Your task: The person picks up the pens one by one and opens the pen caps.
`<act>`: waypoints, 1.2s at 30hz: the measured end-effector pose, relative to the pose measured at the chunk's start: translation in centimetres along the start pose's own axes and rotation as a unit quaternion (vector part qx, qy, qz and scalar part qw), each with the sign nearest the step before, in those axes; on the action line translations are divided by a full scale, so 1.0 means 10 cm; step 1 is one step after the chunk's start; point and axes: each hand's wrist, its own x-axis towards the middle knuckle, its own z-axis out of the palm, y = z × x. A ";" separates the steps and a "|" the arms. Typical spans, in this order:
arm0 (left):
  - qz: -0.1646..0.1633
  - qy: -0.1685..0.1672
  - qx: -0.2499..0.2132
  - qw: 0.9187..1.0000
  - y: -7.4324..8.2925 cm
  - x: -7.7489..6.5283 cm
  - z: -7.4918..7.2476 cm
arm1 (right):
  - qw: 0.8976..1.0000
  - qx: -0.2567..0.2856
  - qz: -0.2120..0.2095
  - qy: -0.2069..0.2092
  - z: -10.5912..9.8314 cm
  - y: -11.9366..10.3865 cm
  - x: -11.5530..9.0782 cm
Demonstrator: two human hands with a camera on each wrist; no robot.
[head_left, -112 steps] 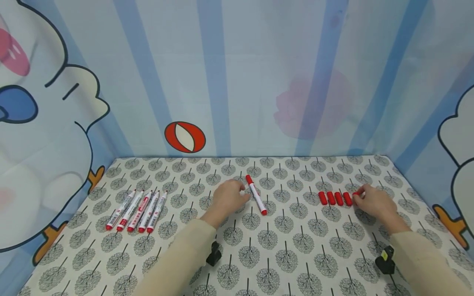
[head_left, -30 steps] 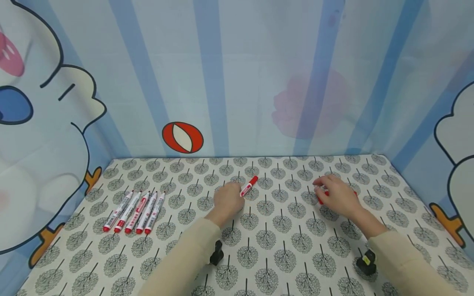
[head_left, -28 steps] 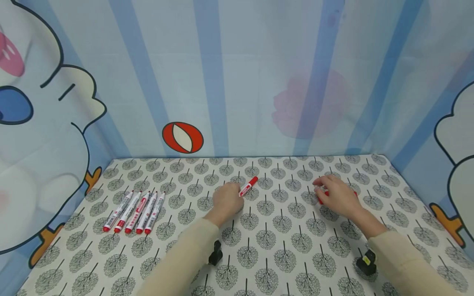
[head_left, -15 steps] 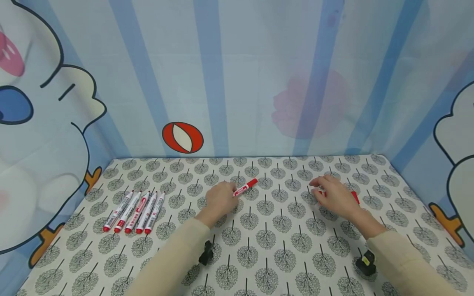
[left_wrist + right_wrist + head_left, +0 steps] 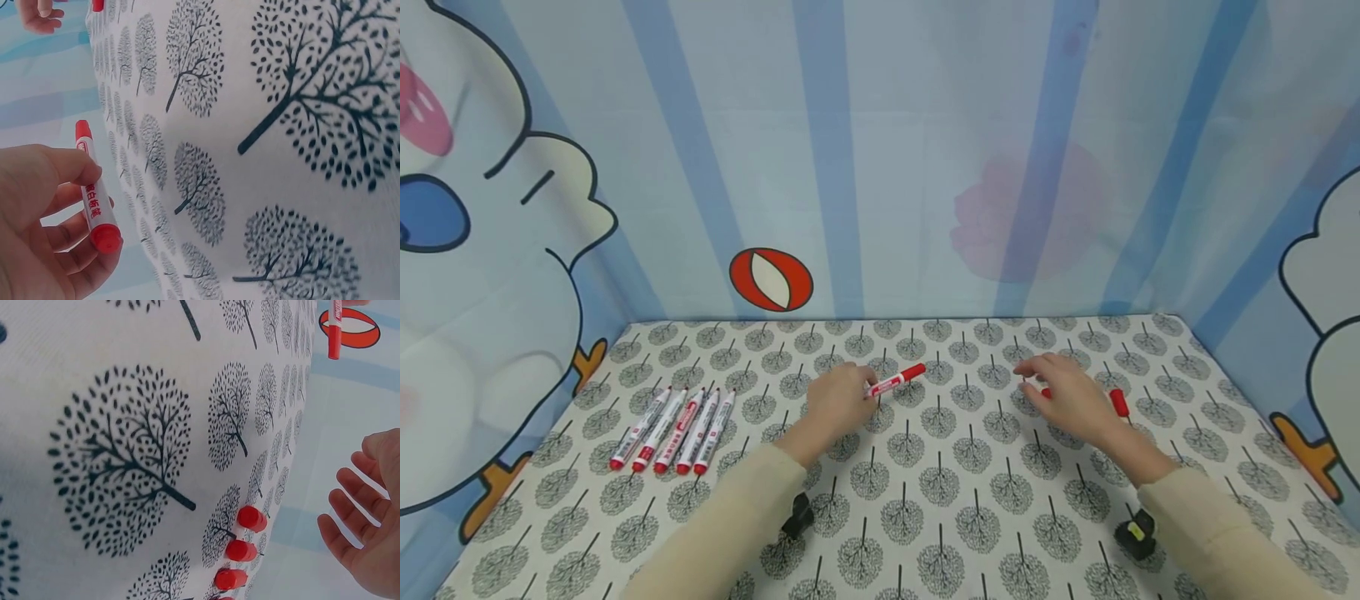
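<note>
My left hand (image 5: 838,402) grips a white marker with a red cap (image 5: 897,380) near the middle of the table, the capped end pointing right. In the left wrist view the thumb presses the marker's (image 5: 95,187) barrel against the curled fingers, and its red end plug shows below. My right hand (image 5: 1066,400) hovers over a row of loose red marker caps (image 5: 1118,402), its fingers relaxed and holding nothing. Most of that row is hidden behind the hand in the head view. From the right wrist, several caps (image 5: 241,550) stand out beside the fingers.
On the left of the table lie several uncapped markers (image 5: 674,431) side by side, tips pointing away. The tree-print cloth (image 5: 955,517) covers the tabletop. A patterned curtain (image 5: 910,167) rises behind its far edge. Black wrist devices (image 5: 1137,535) hang under both sleeves.
The marker, earlier lying on the cloth with its cap pointing away, is now in my left hand, which has drawn left. My right hand has left the caps' right end and moved left, fingers loosened.
</note>
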 end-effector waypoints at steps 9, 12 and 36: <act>0.025 -0.003 -0.004 1.000 0.00 -0.08 -0.15 | 0.998 -0.002 -0.055 0.013 0.04 -0.10 0.01; 0.036 -0.002 0.003 0.999 0.03 -0.12 -0.21 | 0.997 -0.005 -0.072 0.017 0.06 -0.14 0.01; 0.136 0.041 0.035 0.989 0.11 -0.33 -0.42 | 0.988 -0.018 -0.145 0.052 0.12 -0.50 0.08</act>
